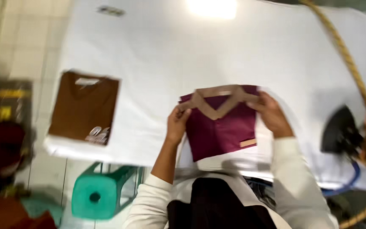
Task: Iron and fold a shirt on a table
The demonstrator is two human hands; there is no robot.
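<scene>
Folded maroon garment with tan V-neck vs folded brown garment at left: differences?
The folded maroon garment with tan V-neck trim is gripped at its collar corners by the left hand and right hand; the folded brown garment lies untouched. Maroon has contrasting trim; brown is one colour. Both are folded rectangles on the white padded table.

Folded garments on the white table (170, 51): two. One is a maroon shirt (221, 127) with a tan V-neck collar; one is a brown shirt (83, 108). Hands in view: two, a left hand (177, 124) and a right hand (271, 113). Irons: one, dark, iron (339, 129). Braided ropes: one, rope (348, 59). Green plastic stools: one, stool (102, 193).
</scene>
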